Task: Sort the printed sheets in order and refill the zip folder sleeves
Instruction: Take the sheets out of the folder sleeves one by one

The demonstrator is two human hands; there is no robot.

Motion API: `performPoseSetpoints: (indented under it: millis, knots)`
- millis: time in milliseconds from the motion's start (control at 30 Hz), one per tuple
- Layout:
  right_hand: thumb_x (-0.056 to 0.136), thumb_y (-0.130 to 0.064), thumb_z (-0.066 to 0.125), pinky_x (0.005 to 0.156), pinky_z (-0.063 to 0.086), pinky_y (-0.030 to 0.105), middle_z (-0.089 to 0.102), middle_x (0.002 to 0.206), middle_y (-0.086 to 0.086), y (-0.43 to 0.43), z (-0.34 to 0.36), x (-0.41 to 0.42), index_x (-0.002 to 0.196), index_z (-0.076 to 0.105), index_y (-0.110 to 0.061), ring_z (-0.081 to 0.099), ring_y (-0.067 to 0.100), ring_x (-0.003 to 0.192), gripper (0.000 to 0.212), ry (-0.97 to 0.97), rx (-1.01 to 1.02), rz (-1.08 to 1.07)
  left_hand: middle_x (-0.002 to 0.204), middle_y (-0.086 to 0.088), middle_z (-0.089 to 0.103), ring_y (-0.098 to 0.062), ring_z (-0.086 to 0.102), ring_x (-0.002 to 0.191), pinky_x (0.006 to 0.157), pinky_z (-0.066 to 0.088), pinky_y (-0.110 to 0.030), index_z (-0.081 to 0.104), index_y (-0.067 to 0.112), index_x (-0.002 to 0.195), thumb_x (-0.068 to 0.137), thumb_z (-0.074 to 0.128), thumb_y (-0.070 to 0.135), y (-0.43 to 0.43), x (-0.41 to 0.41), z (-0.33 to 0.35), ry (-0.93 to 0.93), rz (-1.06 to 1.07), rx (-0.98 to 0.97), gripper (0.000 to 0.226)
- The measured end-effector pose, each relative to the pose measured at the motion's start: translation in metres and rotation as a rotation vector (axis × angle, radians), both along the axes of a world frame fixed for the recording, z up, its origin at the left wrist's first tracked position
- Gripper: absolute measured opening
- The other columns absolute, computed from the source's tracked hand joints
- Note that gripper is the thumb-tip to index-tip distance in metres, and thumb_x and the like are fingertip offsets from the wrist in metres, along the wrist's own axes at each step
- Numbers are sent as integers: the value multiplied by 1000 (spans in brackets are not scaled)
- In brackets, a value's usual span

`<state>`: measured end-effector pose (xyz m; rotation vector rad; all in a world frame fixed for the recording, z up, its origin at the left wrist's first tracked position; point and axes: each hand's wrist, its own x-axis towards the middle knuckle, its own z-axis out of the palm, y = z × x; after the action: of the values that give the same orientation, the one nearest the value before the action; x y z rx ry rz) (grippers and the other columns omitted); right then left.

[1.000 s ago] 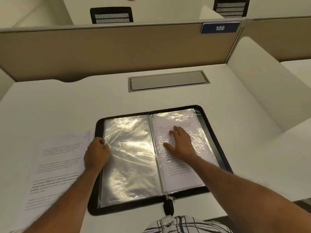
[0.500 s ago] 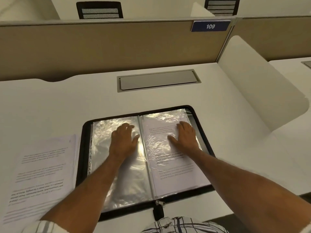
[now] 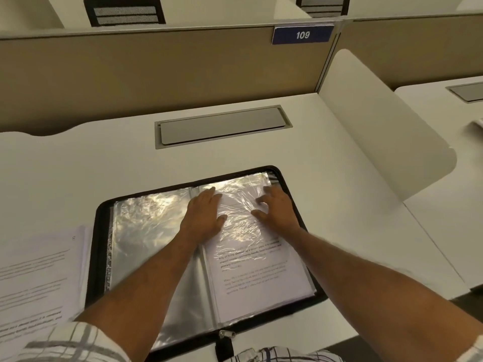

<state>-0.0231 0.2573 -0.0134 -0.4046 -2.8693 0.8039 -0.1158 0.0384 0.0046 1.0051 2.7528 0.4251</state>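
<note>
Change: left hand (image 3: 203,218) has crossed from the left rim of the zip folder (image 3: 96,257) to the spine, and with right hand (image 3: 278,212) it presses the filled right sleeve (image 3: 261,273), fingers of both flat, released, grasping nothing. Sheet looks seated; left sleeve (image 3: 146,241) empty, likely next. Remaining printed sheets (image 3: 34,270) lie on the surface (image 3: 78,165) just left of the folder; open room far, divider (image 3: 379,131) closes the right.
</note>
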Motion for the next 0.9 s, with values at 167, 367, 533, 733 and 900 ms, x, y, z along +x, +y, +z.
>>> performPoseSetpoints:
  millis: [167,367,533,733,900]
  knots:
    - [78,-31,81,109,37,42,62,131,5,2,1,-2,105,74,-14,52,21,126,33,40,-64,41,159,-10,28,-28,25,147,118,22,-46,38,15,147,89,55,46,8,-5,-2,-34,6,1,68]
    - [78,-36,79,106,40,36,54,133,3,2,0,-4,117,67,-17,48,19,125,45,36,-79,-17,146,-8,47,-28,40,136,111,29,-46,48,15,140,83,50,50,8,-6,-5,-17,16,63,67]
    - [79,-37,77,99,38,38,54,125,2,7,3,-13,125,60,-18,50,21,118,52,51,-128,-194,127,-3,59,-28,51,122,101,36,-48,53,17,136,82,57,50,11,-15,-6,35,13,83,63]
    - [81,-28,76,94,43,41,59,110,1,17,11,-32,126,57,-17,55,20,105,50,22,-164,-198,111,-2,63,-28,52,113,98,36,-44,60,19,129,89,65,39,23,-31,-4,-9,85,70,45]
    - [81,-26,76,93,45,42,58,109,-2,25,13,-50,127,56,-18,54,12,93,50,26,-190,-178,96,3,64,-24,57,99,84,38,-40,70,24,99,88,65,33,32,-40,-4,18,116,108,15]
